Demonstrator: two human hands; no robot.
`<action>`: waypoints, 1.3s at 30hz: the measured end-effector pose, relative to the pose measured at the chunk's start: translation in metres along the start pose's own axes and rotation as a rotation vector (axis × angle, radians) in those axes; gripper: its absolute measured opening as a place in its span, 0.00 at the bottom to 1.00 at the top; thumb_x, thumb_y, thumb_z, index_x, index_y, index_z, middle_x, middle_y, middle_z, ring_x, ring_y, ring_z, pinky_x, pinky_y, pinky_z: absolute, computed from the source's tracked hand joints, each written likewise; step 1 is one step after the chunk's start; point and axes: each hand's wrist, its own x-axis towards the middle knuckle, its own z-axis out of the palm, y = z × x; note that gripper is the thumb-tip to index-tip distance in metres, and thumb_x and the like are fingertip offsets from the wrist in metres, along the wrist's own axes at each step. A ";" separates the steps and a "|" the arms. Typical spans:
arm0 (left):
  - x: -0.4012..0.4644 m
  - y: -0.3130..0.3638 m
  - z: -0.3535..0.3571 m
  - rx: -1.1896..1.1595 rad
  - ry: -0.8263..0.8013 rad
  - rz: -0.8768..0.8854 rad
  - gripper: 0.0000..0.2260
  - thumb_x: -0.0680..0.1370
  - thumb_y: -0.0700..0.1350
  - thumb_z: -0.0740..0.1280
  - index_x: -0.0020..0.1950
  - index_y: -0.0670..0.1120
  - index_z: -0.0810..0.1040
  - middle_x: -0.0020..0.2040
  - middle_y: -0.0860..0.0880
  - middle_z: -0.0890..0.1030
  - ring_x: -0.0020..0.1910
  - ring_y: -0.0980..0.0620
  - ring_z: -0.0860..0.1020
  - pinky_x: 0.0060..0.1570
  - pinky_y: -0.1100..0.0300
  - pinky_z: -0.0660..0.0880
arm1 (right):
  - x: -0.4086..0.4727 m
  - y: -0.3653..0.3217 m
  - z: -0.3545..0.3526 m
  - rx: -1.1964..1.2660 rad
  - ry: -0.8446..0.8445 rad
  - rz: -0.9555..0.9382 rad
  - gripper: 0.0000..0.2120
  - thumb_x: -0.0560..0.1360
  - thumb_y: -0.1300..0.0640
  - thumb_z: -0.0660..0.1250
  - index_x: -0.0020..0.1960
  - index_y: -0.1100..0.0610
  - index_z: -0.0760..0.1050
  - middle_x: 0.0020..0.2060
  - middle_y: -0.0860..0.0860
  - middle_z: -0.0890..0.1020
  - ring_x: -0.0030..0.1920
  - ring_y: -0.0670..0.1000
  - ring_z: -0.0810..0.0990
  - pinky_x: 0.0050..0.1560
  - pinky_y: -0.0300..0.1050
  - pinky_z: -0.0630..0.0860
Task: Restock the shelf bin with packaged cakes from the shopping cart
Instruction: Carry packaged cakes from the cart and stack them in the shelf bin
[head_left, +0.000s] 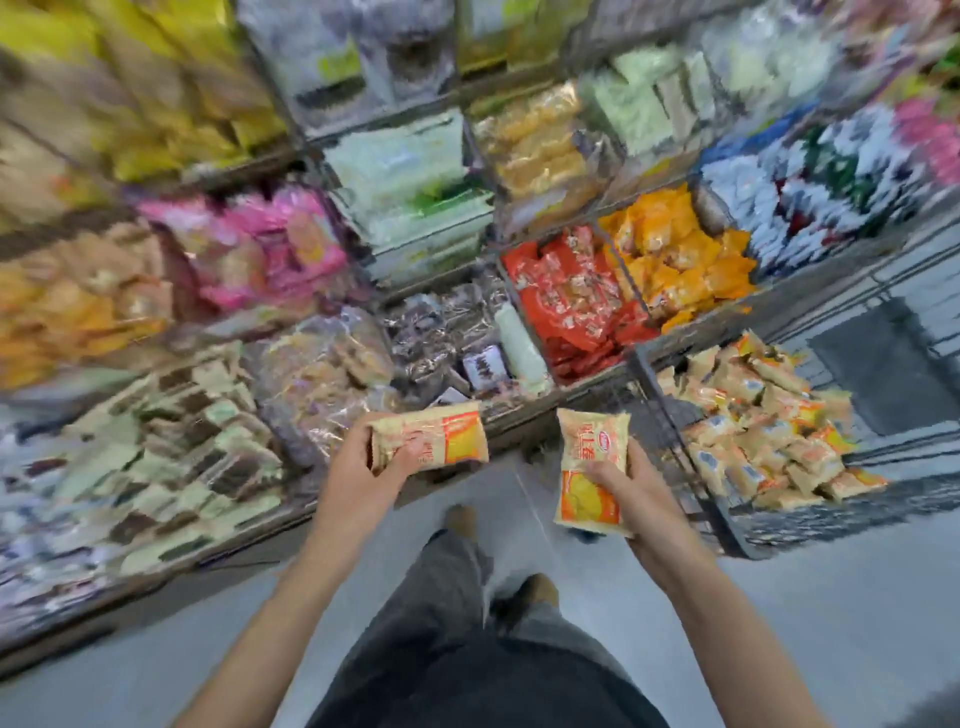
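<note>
Two held cake packs (431, 435), one per hand

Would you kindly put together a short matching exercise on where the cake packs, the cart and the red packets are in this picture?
Things:
1. cake pack in left hand
2. cake pack in right hand
3. shopping cart
4. red packets

Descriptions:
A. shelf bin beside orange packets
B. held lengthwise, pointing right
C. at right, piled with cake packs
D. held upright, label facing camera

Pairs: 1-B, 2-D, 3-C, 4-A
</note>
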 end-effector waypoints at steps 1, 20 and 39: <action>-0.004 -0.002 -0.021 -0.023 0.079 -0.023 0.07 0.76 0.49 0.68 0.49 0.60 0.72 0.45 0.63 0.78 0.43 0.68 0.76 0.36 0.73 0.69 | 0.002 -0.009 0.018 -0.034 -0.033 -0.028 0.15 0.75 0.61 0.66 0.61 0.51 0.71 0.53 0.53 0.82 0.50 0.53 0.82 0.47 0.49 0.79; 0.066 -0.064 -0.393 -0.373 0.614 0.041 0.12 0.76 0.50 0.68 0.55 0.62 0.69 0.57 0.47 0.76 0.46 0.51 0.80 0.35 0.59 0.76 | 0.019 -0.104 0.440 -0.225 -0.471 -0.257 0.20 0.74 0.57 0.68 0.64 0.48 0.69 0.52 0.50 0.83 0.49 0.51 0.83 0.53 0.52 0.79; 0.318 0.052 -0.555 0.502 0.383 0.242 0.16 0.76 0.40 0.66 0.63 0.46 0.74 0.64 0.46 0.74 0.59 0.47 0.74 0.51 0.65 0.67 | 0.081 -0.223 0.593 -0.308 -0.349 -0.565 0.24 0.71 0.53 0.70 0.64 0.47 0.66 0.54 0.50 0.80 0.52 0.51 0.82 0.52 0.51 0.80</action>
